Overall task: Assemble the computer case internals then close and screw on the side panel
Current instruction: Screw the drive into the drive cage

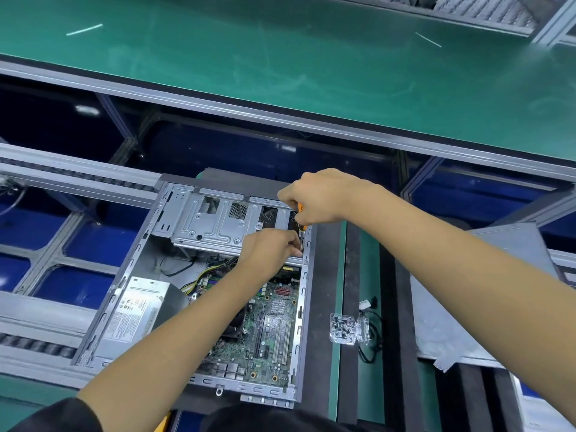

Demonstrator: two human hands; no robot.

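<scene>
An open grey computer case [103,310] lies on its side in front of me, showing the green motherboard [274,335], the power supply [134,310] at the left and a silver drive cage [205,222] at the far end. My right hand [318,198] grips an orange-handled screwdriver [301,210] pointing down at the case's far right corner. My left hand [268,247] pinches something small right under the screwdriver tip, beside the case's right wall; what it pinches is too small to tell. The grey side panel [448,310] lies flat to the right.
A clear plastic box of screws [343,328] and a black cable [371,341] lie on the green mat between the case and the panel. Black foam strips [402,307] run alongside. Roller conveyor rails [78,173] pass at the left; a green bench top [280,57] lies beyond.
</scene>
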